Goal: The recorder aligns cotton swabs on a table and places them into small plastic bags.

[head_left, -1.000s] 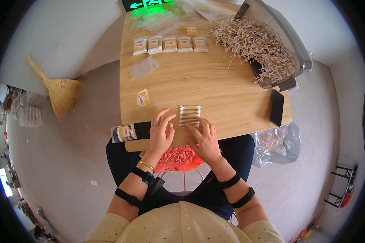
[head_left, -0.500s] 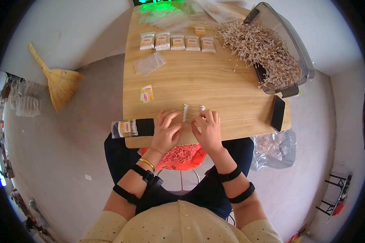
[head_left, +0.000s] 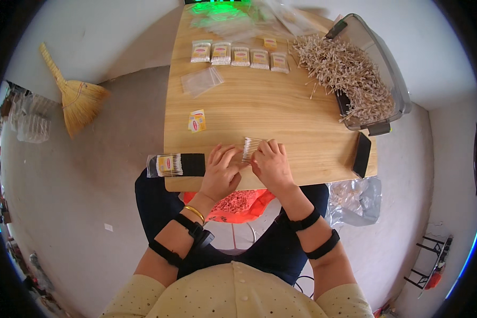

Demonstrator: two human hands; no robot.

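Observation:
A row of cotton swabs (head_left: pixel 251 146) lies side by side on the wooden table, just ahead of my hands. My left hand (head_left: pixel 222 170) rests at its left end, fingers loosely bent and apart, the fingertips close to the swabs. From the right, my right hand (head_left: pixel 274 165) reaches over the row; its bent fingers close on the right and lower swabs, partly hiding them. Left of my left hand, a clear packet of swabs with a yellow-and-white label (head_left: pixel 169 165) lies over a black strip (head_left: pixel 193 165).
Several swab packets (head_left: pixel 240 56) line the far side, near clear bags (head_left: pixel 203 81) and small labels (head_left: pixel 197 121). A tipped grey bin (head_left: pixel 400 79) spills loose swabs (head_left: pixel 350 74) at the far right. A black phone-like slab (head_left: pixel 361 155) stands near the right edge. Below hangs a red bag (head_left: pixel 249 210).
My right-hand fingers have drawn closer together over the right end of the swabs. The left hand stays beside the row. The whole view has shifted slightly.

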